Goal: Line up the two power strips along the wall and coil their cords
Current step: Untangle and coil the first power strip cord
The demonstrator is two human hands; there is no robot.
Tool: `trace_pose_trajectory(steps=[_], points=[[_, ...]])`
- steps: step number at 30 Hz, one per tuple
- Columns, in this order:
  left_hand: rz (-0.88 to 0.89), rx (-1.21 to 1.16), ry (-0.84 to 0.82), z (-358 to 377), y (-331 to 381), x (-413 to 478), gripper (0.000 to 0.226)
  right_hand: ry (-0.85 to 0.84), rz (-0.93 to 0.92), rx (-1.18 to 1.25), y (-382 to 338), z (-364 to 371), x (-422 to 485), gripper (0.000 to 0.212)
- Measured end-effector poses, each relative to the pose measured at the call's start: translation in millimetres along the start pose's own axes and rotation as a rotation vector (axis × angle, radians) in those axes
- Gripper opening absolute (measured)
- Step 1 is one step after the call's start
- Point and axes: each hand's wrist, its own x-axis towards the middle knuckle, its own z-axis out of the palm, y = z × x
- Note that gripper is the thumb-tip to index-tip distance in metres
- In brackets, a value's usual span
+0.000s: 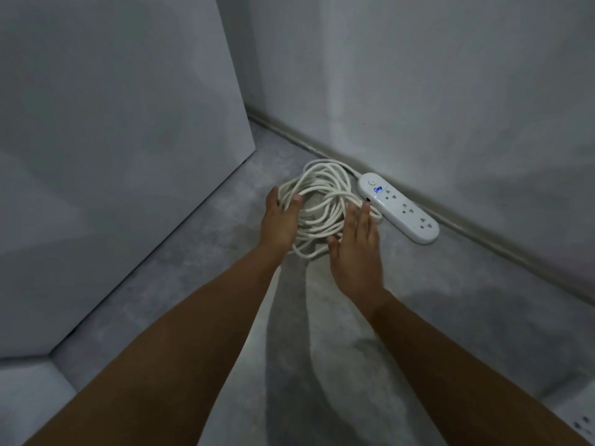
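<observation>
Bracketing a loose round coil of smooth white cord (322,201) on mottled grey floor (418,284) with left hand (280,220) and right hand (357,249), fingers straight, clasping nothing. Just right, flat against the baseboard (322,149): glossy rounded power strip (399,209).

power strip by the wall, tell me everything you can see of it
The power strip is white, long with rounded ends, glossy like plastic. Its top carries a round button at the far end, a small blue lit mark beside it, then three socket groups; a dark port shows on the side facing its coiled cord. It lies flat on the grey floor along the foot of the wall. The cord leaves the far end into loose loops that reach its near side.
</observation>
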Motion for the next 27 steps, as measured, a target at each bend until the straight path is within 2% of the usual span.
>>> trace_pose_trajectory(steps=[5, 9, 13, 23, 27], points=[[-0.002, -0.079, 0.194, 11, 4, -4, 0.041, -0.007, -0.054, -0.037, 11, -5, 17, 0.068], [-0.040, 0.019, 0.225, 14, 2, -10, 0.026, 0.012, -0.125, -0.074, 26, -9, 18, 0.062], [-0.018, 0.116, 0.217, 16, -8, -18, 0.034, -0.006, -0.169, -0.104, 35, -14, 17, 0.060], [-0.055, -0.099, 0.059, 10, -4, -23, 0.058, -0.016, -0.135, -0.011, 33, -21, -2, 0.062], [-0.081, -0.141, -0.003, 6, -3, -26, 0.075, -0.045, -0.130, -0.044, 30, -21, -6, 0.066]])
